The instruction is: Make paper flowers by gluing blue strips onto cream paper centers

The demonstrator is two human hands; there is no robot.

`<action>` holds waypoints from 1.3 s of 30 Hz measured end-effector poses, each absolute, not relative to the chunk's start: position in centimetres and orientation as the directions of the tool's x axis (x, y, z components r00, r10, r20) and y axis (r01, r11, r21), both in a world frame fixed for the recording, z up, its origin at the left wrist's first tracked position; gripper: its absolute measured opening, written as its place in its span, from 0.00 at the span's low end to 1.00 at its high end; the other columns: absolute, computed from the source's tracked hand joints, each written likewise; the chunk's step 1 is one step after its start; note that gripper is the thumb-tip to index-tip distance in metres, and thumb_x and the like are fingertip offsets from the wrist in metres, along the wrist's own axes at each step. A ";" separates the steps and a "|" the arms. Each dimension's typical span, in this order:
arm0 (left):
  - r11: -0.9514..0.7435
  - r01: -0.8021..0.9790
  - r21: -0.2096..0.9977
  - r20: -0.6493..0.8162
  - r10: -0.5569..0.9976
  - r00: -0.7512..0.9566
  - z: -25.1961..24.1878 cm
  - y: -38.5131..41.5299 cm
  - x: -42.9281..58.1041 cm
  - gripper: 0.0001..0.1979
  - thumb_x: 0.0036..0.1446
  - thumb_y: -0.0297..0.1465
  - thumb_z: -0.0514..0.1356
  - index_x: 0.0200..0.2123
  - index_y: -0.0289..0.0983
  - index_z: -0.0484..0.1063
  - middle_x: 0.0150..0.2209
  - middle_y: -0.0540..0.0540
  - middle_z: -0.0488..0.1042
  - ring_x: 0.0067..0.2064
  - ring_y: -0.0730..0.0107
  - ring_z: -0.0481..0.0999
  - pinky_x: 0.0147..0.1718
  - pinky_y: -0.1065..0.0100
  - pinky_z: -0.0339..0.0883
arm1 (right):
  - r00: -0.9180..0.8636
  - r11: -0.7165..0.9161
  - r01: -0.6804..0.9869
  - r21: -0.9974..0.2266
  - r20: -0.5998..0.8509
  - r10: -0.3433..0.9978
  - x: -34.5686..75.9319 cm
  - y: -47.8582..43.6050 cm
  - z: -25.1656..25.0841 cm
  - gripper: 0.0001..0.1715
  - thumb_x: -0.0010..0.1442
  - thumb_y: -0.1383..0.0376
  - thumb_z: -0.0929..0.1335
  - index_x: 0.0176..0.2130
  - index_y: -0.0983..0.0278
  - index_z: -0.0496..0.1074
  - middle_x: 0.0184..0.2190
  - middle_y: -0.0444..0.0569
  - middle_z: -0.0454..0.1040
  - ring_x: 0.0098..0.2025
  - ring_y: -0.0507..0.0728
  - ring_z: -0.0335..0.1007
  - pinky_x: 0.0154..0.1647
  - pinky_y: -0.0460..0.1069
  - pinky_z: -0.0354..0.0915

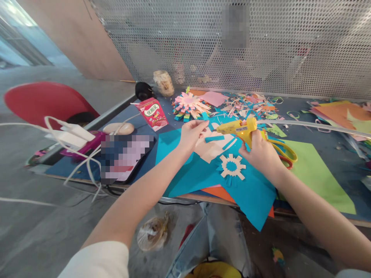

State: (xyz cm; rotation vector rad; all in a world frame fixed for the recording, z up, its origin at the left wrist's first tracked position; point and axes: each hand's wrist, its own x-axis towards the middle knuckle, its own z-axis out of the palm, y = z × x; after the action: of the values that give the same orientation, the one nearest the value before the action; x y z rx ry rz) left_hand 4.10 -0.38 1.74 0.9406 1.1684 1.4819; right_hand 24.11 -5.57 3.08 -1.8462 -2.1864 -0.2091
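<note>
Head view: the left hand (191, 133) pinches a small teal paper scrap (205, 118) at its fingertips, just left of the yellow glue gun (240, 127). The scrap is mostly hidden by the fingers. The right hand (261, 154) is clenched round the gun's grip, with the nozzle aimed at the scrap. To glue well here, it seems best to keep the nozzle tip close to the paper without pressing and to squeeze out only a small bead. The left fingertips should stay behind the edge, away from hot glue, and the gun's white cord (313, 125), trailing right of the gun, should be kept from dragging across the scraps. Counted: one glue gun; one pair of yellow-handled scissors (285, 154), just right of the gun under the right hand; one beige cog-shaped cutout (232, 166), nearer the person than the gun, lying on the teal sheet (255, 193); two loose teal strips (214, 138) just below the gun; one layered paper flower (189, 104) beyond and left of it; and one red drink carton (152, 112) further left.
</note>
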 end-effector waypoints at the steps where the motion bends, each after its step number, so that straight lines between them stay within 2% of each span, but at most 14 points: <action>1: -0.048 -0.236 0.971 -0.003 0.977 -0.212 1.7 -0.4 4.1 0.09 0.40 0.31 0.67 0.22 0.34 0.71 0.20 0.52 0.66 0.24 0.79 0.65 0.20 0.75 0.50 | -0.158 0.186 0.981 -0.064 0.301 0.940 24.1 -5.6 3.0 0.20 0.56 0.61 0.57 0.44 0.71 0.60 0.29 0.59 0.72 0.29 0.63 0.71 0.24 0.50 0.58; 8: -0.048 -0.249 0.967 -0.008 0.976 -0.220 1.4 -0.1 4.1 0.10 0.38 0.32 0.68 0.22 0.34 0.71 0.20 0.51 0.66 0.24 0.79 0.65 0.19 0.76 0.50 | -0.201 0.222 0.974 -0.045 0.278 0.939 24.1 -5.7 3.1 0.19 0.56 0.63 0.56 0.44 0.72 0.60 0.29 0.60 0.72 0.30 0.63 0.71 0.24 0.50 0.59; 17: -0.052 -0.240 0.969 -0.004 0.974 -0.227 1.2 0.1 3.9 0.12 0.36 0.34 0.68 0.22 0.34 0.71 0.20 0.52 0.66 0.23 0.80 0.64 0.19 0.76 0.51 | -0.220 0.233 0.972 -0.019 0.268 0.938 23.9 -5.8 3.4 0.22 0.58 0.64 0.56 0.49 0.75 0.60 0.30 0.60 0.73 0.30 0.62 0.71 0.25 0.50 0.61; 29: -0.045 -0.263 0.964 -0.019 0.972 -0.236 1.4 0.0 4.0 0.12 0.35 0.34 0.70 0.22 0.33 0.72 0.19 0.52 0.67 0.23 0.81 0.65 0.19 0.77 0.51 | -0.249 0.266 0.964 0.003 0.365 0.897 24.4 -5.4 2.7 0.17 0.57 0.65 0.57 0.44 0.73 0.61 0.23 0.54 0.70 0.23 0.59 0.69 0.20 0.47 0.55; 34: -0.010 -0.296 0.955 -0.053 0.978 -0.202 2.0 -0.4 4.2 0.12 0.34 0.32 0.71 0.21 0.33 0.72 0.19 0.52 0.67 0.23 0.81 0.64 0.19 0.77 0.51 | -0.194 0.233 0.969 -0.086 0.321 0.927 24.3 -5.4 2.9 0.17 0.57 0.64 0.57 0.44 0.71 0.60 0.24 0.55 0.71 0.24 0.61 0.69 0.20 0.48 0.54; 39: -0.009 -0.396 0.918 -0.019 0.997 -0.068 1.9 -0.4 4.3 0.14 0.30 0.33 0.72 0.19 0.33 0.72 0.17 0.53 0.65 0.21 0.83 0.62 0.19 0.76 0.50 | -0.033 0.108 0.942 -0.317 0.233 0.972 24.5 -5.0 3.8 0.19 0.54 0.59 0.62 0.43 0.67 0.60 0.29 0.56 0.72 0.27 0.61 0.69 0.22 0.49 0.55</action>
State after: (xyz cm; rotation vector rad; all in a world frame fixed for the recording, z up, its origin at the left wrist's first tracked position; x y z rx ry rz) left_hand 4.30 -0.36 1.91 0.8647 0.9540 1.4223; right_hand 24.50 -5.03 3.80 -1.8671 -2.0089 0.1043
